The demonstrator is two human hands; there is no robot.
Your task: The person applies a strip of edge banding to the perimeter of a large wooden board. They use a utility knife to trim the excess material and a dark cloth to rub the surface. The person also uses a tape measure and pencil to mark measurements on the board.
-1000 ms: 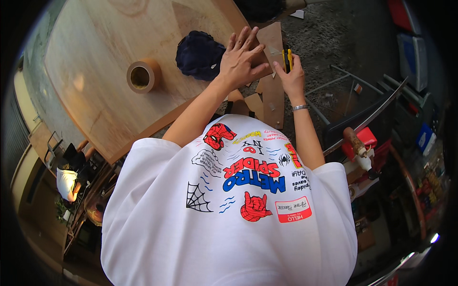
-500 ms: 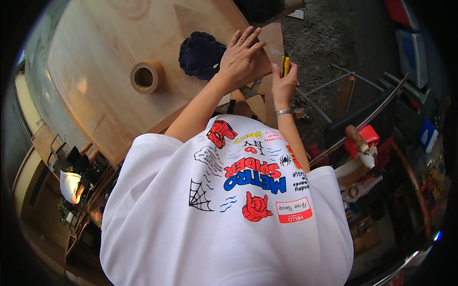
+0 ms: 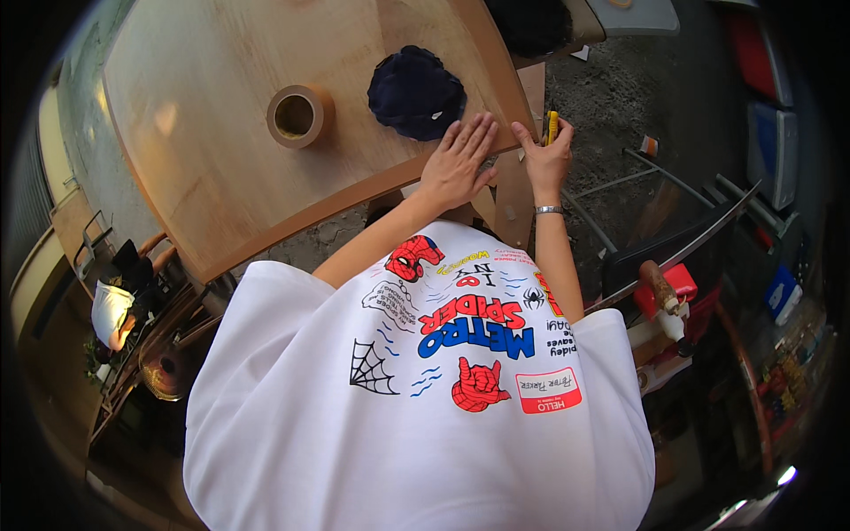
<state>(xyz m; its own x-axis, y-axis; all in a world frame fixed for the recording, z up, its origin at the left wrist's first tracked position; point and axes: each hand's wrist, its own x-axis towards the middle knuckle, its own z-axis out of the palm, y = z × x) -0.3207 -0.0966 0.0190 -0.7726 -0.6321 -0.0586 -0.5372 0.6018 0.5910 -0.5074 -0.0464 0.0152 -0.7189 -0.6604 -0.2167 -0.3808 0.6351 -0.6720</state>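
Note:
A large plywood board (image 3: 221, 177) lies in front of me. My left hand (image 3: 456, 164) rests flat on its near right corner, fingers spread. My right hand (image 3: 544, 161) is closed around a thin yellow tool (image 3: 552, 126), held upright against the board's right edge. A dark navy cap (image 3: 416, 93) lies on the board just beyond my left hand. Further left on the board sits a roll of brown tape (image 3: 297, 115). My white printed T-shirt (image 3: 416, 407) fills the lower part of the view.
Wooden legs (image 3: 513, 208) show under the board's corner, over rough concrete ground (image 3: 620, 97). A red device with a wooden handle (image 3: 668, 288) and metal bars (image 3: 682, 226) stand at the right, blue boxes (image 3: 770, 133) beyond. Another person in white (image 3: 111, 310) is at the far left.
The view has shifted, so the board and hands sit slightly lower. My left hand stays flat on the corner, and my right hand keeps the yellow tool at the edge.

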